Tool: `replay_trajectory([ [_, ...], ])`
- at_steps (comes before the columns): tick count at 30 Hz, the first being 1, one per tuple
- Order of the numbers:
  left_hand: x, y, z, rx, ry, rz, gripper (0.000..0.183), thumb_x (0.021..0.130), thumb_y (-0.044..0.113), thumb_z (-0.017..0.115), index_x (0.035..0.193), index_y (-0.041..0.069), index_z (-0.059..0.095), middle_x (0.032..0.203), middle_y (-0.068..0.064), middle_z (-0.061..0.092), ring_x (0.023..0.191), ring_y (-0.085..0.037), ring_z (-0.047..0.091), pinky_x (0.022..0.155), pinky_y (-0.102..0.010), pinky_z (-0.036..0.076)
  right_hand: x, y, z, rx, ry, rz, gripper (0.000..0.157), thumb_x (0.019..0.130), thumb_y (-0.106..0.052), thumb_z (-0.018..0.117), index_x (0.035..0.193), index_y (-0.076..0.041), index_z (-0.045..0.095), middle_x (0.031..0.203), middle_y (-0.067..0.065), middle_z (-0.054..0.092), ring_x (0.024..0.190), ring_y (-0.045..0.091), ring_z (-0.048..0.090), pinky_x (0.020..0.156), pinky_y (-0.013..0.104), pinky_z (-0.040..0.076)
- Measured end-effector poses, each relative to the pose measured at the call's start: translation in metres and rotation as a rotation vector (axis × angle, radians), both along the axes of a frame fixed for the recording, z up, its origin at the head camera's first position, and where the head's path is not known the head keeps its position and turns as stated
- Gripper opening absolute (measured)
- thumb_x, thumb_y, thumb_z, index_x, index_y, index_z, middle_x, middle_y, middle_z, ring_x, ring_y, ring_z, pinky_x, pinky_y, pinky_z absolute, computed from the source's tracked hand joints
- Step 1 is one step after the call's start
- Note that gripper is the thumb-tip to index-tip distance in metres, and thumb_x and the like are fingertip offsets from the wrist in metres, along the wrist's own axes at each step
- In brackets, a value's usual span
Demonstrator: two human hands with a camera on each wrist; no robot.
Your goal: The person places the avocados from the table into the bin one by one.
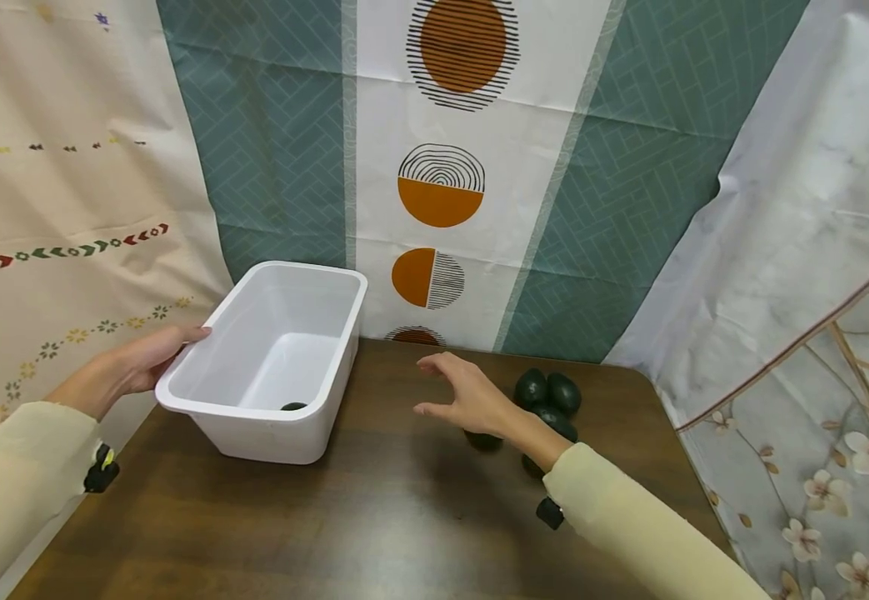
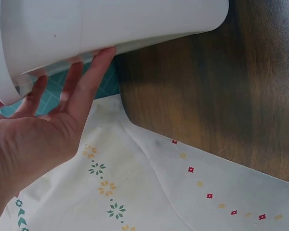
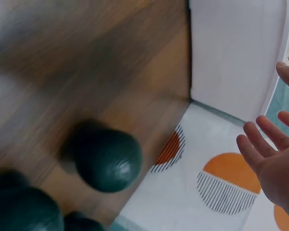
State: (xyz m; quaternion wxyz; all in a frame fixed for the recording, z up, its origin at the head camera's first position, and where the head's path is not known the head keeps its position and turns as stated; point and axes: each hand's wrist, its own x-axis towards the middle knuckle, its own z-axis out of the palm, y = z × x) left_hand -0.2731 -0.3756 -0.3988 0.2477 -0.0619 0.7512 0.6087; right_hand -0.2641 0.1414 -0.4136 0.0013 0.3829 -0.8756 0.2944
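A white plastic bin [image 1: 262,437] stands on the left of the table, and a bit of one dark green thing [image 1: 294,407] shows inside it. At the bin's left rim my left hand [image 1: 145,357] holds on, thumb over the edge and fingers under it along the outer wall. Over the table to the right of the bin, my right hand [image 1: 471,396] hovers with fingers spread, holding nothing. Several dark green avocados [image 1: 531,388] lie beyond and below the right forearm, partly covered by it. One avocado [image 3: 108,161] sits apart from the others in the right wrist view.
The brown wooden table [image 1: 374,517] runs back to a patterned cloth [image 1: 434,275] hanging behind it. More cloth hangs at the left [image 1: 82,250] and a floral one [image 1: 801,467] at the right side.
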Motion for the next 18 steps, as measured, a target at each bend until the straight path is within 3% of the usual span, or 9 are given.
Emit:
replay_trajectory([
  [14, 0.000, 0.000, -0.002, -0.033, 0.044, -0.030, 0.064, 0.116, 0.036, 0.031, 0.162, -0.005, 0.011, 0.122, -0.010, 0.060, 0.107, -0.025, 0.066, 0.091, -0.050, 0.058, -0.003, 0.040, -0.015, 0.089, -0.042, -0.078, 0.067, 0.094, -0.039, 0.083, 0.147, -0.009, 0.055, 0.146, 0.010, 0.059, 0.134, 0.027, 0.057, 0.110, 0.047, 0.049],
  [18, 0.001, 0.000, -0.002, -0.023, 0.039, -0.024, 0.063, 0.116, 0.036, 0.031, 0.160, -0.005, 0.013, 0.120, -0.010, 0.062, 0.106, -0.025, 0.067, 0.091, -0.050, 0.058, -0.004, 0.048, -0.022, 0.115, -0.012, -0.093, 0.066, 0.094, -0.039, 0.083, 0.147, -0.009, 0.056, 0.144, 0.008, 0.060, 0.132, 0.028, 0.058, 0.109, 0.049, 0.049],
])
